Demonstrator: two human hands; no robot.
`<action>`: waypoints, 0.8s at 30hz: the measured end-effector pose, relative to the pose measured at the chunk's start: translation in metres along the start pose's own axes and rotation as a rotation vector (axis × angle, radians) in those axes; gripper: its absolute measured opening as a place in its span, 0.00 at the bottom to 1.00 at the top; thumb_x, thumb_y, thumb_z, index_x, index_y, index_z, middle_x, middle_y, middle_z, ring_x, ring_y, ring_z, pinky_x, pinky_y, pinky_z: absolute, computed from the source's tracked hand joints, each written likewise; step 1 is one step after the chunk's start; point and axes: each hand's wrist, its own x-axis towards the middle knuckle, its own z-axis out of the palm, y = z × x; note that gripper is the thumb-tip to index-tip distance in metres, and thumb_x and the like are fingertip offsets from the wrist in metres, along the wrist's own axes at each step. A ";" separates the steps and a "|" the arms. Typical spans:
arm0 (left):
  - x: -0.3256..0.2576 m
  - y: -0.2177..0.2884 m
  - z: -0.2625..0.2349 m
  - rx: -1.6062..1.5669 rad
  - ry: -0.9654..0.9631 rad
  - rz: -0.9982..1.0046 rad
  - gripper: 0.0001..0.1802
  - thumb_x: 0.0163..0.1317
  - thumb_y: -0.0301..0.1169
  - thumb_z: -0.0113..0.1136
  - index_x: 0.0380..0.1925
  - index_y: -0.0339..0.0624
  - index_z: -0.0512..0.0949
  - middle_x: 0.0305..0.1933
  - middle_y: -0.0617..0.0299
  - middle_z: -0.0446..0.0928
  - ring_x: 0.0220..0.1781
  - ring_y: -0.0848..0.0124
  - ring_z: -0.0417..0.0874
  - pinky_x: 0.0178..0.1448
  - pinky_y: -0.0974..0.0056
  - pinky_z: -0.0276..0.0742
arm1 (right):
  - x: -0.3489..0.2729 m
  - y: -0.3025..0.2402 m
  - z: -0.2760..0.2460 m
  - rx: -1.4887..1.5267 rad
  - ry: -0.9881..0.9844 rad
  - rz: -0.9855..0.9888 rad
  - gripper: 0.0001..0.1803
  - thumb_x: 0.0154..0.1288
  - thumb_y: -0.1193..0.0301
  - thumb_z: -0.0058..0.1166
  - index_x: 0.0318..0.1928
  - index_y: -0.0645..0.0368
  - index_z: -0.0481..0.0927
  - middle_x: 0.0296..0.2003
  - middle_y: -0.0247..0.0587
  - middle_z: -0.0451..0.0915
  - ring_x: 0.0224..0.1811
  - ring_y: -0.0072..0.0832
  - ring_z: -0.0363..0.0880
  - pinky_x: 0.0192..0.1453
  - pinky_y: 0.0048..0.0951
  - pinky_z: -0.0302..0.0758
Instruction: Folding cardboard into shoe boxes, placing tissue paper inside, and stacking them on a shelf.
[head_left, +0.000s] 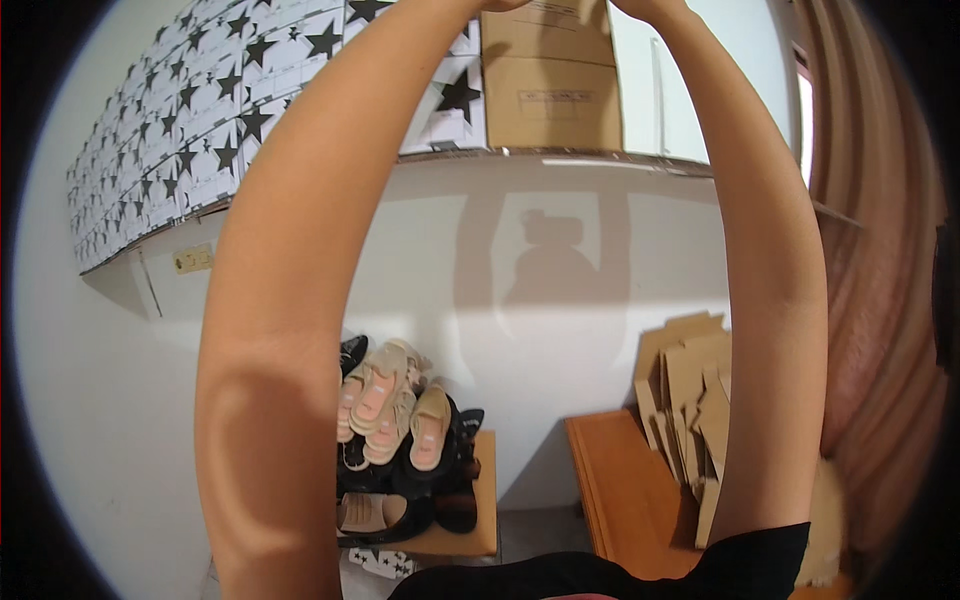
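Note:
Both my arms reach up and forward, and my hands are almost wholly cut off by the top edge of the head view. A sliver of my left hand [505,4] shows at the upper left of a brown cardboard box [545,28]. By that box's right side is the edge of my right hand [642,8]. The fingers of both hands are out of sight, so I cannot tell whether they grip the box. Directly below is another brown cardboard box [553,110], resting on a wall shelf [570,157].
White boxes with black stars [225,155] fill the shelf's left part. Several beige and black shoes [428,430] lie on a low wooden surface [485,480]. Flattened cardboard [685,390] leans on a wooden bench [625,480] at right. A brown curtain [870,250] hangs beside it.

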 end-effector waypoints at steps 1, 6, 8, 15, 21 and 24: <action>-0.005 0.002 -0.005 0.032 0.022 -0.017 0.45 0.56 0.63 0.40 0.67 0.47 0.48 0.73 0.55 0.36 0.72 0.49 0.31 0.66 0.33 0.29 | -0.008 -0.001 -0.014 -0.046 -0.039 -0.027 0.19 0.58 0.69 0.47 0.51 0.60 0.73 0.55 0.54 0.64 0.57 0.47 0.65 0.60 0.44 0.65; -0.052 0.035 -0.026 0.005 -0.101 0.051 0.39 0.56 0.59 0.44 0.64 0.53 0.56 0.72 0.54 0.39 0.72 0.46 0.31 0.65 0.30 0.30 | -0.058 0.022 -0.090 -0.203 -0.197 -0.095 0.15 0.59 0.69 0.48 0.46 0.61 0.76 0.52 0.54 0.69 0.53 0.47 0.69 0.59 0.42 0.67; -0.078 0.058 -0.042 -0.119 -0.240 0.147 0.40 0.54 0.59 0.48 0.63 0.50 0.59 0.72 0.49 0.40 0.72 0.44 0.31 0.65 0.31 0.30 | -0.079 0.027 -0.130 -0.293 -0.298 -0.089 0.15 0.59 0.68 0.48 0.45 0.62 0.76 0.50 0.54 0.70 0.52 0.47 0.71 0.59 0.42 0.67; -0.154 0.136 -0.059 -0.341 -0.284 0.297 0.42 0.49 0.59 0.52 0.60 0.44 0.63 0.70 0.39 0.35 0.71 0.42 0.27 0.66 0.32 0.31 | -0.166 0.057 -0.251 -0.409 -0.835 0.113 0.17 0.60 0.67 0.48 0.47 0.64 0.76 0.45 0.57 0.76 0.48 0.47 0.75 0.55 0.40 0.71; -0.224 0.213 -0.068 -0.575 -0.488 0.557 0.43 0.51 0.64 0.48 0.63 0.52 0.59 0.70 0.40 0.34 0.71 0.43 0.27 0.66 0.33 0.28 | -0.273 0.101 -0.364 -0.381 -1.107 0.319 0.14 0.58 0.65 0.52 0.41 0.60 0.79 0.37 0.48 0.80 0.41 0.35 0.78 0.44 0.35 0.73; -0.264 0.255 -0.037 -0.828 -0.375 0.624 0.35 0.51 0.62 0.52 0.58 0.61 0.64 0.66 0.45 0.50 0.70 0.44 0.44 0.66 0.39 0.48 | -0.321 0.099 -0.417 -0.364 -1.216 0.613 0.14 0.58 0.65 0.52 0.43 0.57 0.79 0.39 0.48 0.80 0.42 0.36 0.78 0.46 0.34 0.73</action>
